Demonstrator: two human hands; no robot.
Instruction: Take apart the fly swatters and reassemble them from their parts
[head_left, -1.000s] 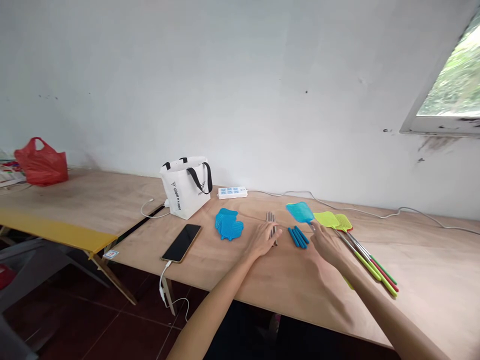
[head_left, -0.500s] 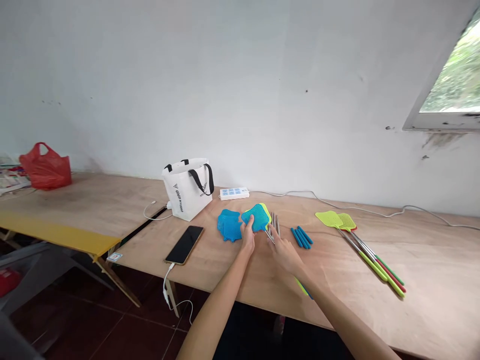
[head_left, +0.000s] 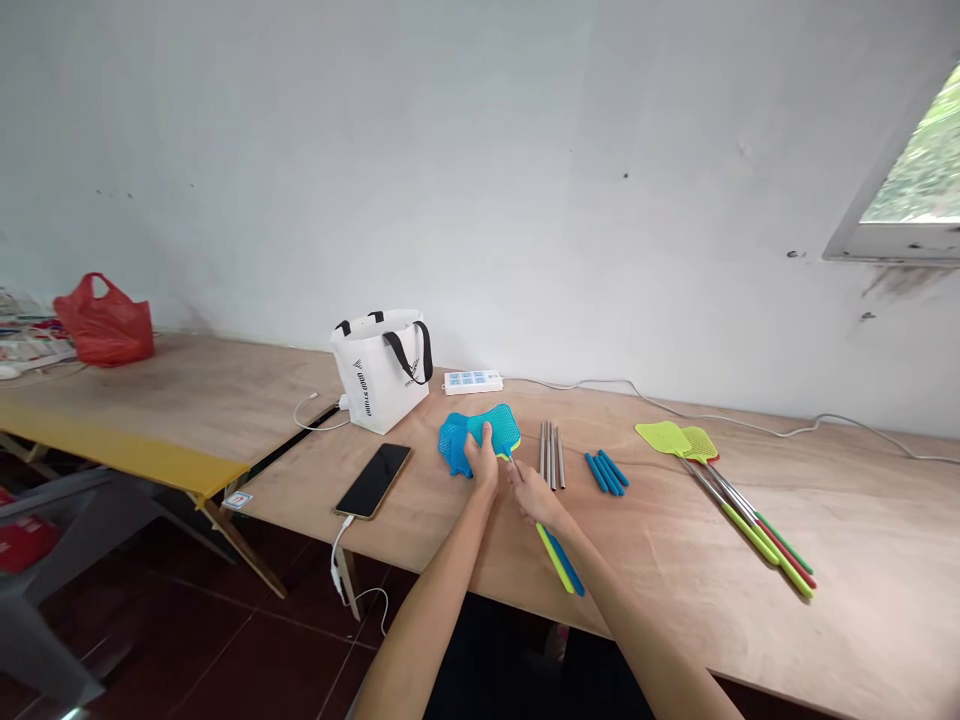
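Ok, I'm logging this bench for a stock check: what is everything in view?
held fly swatters: two, blue and yellow-green, centre, gripped
loose swatter heads: small pile, blue, left of held pair
metal rods: about three, silver, right of held pair
handle grips: about four, blue, right of rods
finished swatters: three, yellow-green, red, green handles, far right
tote bag: one, white, at back
power strip: one, white, at back
phone: one, black, table edge
plastic bag: one, red, far left
left hand: one, on blue head
right hand: one, gripping shafts
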